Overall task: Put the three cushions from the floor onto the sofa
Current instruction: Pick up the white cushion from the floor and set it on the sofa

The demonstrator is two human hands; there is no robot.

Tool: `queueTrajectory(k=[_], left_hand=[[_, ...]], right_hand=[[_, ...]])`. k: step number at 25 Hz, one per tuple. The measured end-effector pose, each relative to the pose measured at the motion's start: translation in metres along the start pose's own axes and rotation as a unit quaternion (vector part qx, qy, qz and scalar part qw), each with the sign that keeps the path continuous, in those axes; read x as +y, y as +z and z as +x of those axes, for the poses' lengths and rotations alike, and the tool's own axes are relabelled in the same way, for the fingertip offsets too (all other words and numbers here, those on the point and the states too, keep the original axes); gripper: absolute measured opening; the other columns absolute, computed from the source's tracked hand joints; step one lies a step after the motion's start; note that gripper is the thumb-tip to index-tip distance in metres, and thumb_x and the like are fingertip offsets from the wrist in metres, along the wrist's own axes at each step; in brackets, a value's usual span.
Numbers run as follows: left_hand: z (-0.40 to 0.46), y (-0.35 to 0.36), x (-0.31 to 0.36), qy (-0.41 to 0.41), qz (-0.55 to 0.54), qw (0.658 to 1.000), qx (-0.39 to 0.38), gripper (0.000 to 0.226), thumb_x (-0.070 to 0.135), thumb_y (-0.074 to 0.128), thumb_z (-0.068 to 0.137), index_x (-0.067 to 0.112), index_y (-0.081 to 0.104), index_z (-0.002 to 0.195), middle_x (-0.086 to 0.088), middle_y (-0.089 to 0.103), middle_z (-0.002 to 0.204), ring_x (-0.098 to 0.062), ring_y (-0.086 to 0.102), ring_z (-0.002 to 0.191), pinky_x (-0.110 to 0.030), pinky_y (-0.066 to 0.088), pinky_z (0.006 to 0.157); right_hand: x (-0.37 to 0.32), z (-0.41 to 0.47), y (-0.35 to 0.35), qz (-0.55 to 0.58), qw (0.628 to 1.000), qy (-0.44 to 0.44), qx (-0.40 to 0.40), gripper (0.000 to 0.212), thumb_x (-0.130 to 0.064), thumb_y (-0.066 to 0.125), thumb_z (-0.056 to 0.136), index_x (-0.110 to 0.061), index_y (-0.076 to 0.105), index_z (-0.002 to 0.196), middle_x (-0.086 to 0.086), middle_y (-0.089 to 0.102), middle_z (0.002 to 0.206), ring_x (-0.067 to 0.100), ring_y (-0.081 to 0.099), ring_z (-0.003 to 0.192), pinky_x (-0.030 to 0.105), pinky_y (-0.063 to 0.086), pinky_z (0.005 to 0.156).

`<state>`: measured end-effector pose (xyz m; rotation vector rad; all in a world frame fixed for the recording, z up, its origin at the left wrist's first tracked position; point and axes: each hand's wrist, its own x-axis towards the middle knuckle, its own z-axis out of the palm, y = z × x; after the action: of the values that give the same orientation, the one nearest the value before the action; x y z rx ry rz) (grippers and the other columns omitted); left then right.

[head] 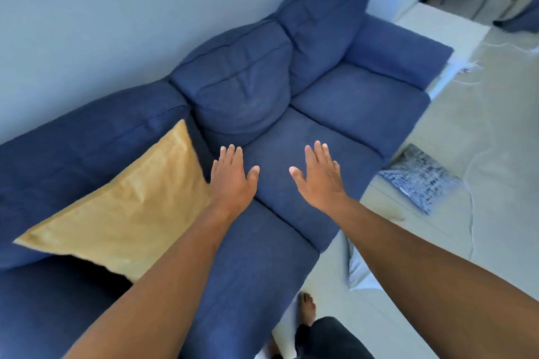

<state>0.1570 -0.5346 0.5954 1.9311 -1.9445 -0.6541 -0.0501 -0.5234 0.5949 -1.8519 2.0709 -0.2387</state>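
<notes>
A yellow cushion (122, 213) leans against the backrest of the blue sofa (358, 114), on its left part. A black-and-white patterned cushion (420, 178) lies on the floor to the right of the sofa's front edge. A pale cushion (357, 271) shows on the floor beside my right forearm, mostly hidden by it. My left hand (233, 178) hovers flat over the middle seat, fingers apart, just right of the yellow cushion's corner. My right hand (319, 175) is spread open over the same seat, holding nothing.
Two loose blue back cushions (242, 84) rest against the wall behind the seats. A white low unit (443, 29) stands past the sofa's right armrest. Thin white cables (469, 213) trail over the pale floor. My bare foot (307, 307) stands by the sofa's front.
</notes>
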Motion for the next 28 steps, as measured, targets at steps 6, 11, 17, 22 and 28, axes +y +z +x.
queueTrajectory(k=[6, 11, 17, 22, 28], left_hand=[[0.0, 0.072, 0.108, 0.14, 0.065, 0.984, -0.086, 0.073, 0.043, 0.044, 0.11, 0.005, 0.021, 0.168, -0.011, 0.014, 0.179, -0.028, 0.005, 0.167, -0.047, 0.012, 0.134], [-0.006, 0.139, 0.196, 0.202, 0.088, 0.966, -0.136, 0.075, 0.044, 0.042, 0.11, 0.004, 0.017, 0.168, -0.012, 0.01, 0.179, -0.028, 0.002, 0.167, -0.046, 0.009, 0.134], [-0.033, 0.234, 0.291, 0.226, 0.129, 0.942, -0.212, 0.075, 0.043, 0.042, 0.11, 0.005, 0.014, 0.169, -0.013, 0.008, 0.179, -0.029, 0.0, 0.167, -0.047, 0.008, 0.134], [-0.049, 0.296, 0.324, 0.181, 0.134, 0.941, -0.253, 0.076, 0.041, 0.046, 0.109, 0.005, 0.015, 0.169, -0.013, 0.009, 0.179, -0.029, 0.002, 0.167, -0.046, 0.009, 0.135], [-0.037, 0.35, 0.336, 0.128, 0.126, 0.93, -0.321, 0.077, 0.04, 0.048, 0.109, 0.005, 0.013, 0.169, -0.014, 0.009, 0.179, -0.029, 0.006, 0.167, -0.042, 0.013, 0.134]], right_hand=[[0.133, -0.057, -0.044, -0.008, 0.993, 0.11, 0.051, 0.076, -0.049, 0.04, 0.108, -0.008, 0.014, 0.166, 0.015, 0.001, 0.176, 0.031, -0.004, 0.163, 0.057, 0.014, 0.127], [0.235, -0.096, -0.061, 0.005, 0.981, 0.185, 0.063, 0.075, -0.049, 0.041, 0.107, -0.007, 0.019, 0.165, 0.016, 0.006, 0.176, 0.032, 0.001, 0.163, 0.057, 0.018, 0.127], [0.354, -0.125, -0.068, 0.033, 0.97, 0.236, 0.043, 0.075, -0.048, 0.044, 0.107, -0.006, 0.02, 0.164, 0.018, 0.005, 0.175, 0.034, 0.002, 0.163, 0.057, 0.018, 0.126], [0.422, -0.128, -0.062, 0.064, 0.967, 0.246, 0.008, 0.076, -0.047, 0.042, 0.108, -0.005, 0.016, 0.165, 0.017, 0.002, 0.176, 0.033, -0.003, 0.163, 0.057, 0.013, 0.127], [0.471, -0.114, -0.041, 0.09, 0.952, 0.289, -0.033, 0.077, -0.046, 0.044, 0.107, -0.003, 0.016, 0.164, 0.018, 0.004, 0.175, 0.033, -0.002, 0.163, 0.057, 0.016, 0.126]])
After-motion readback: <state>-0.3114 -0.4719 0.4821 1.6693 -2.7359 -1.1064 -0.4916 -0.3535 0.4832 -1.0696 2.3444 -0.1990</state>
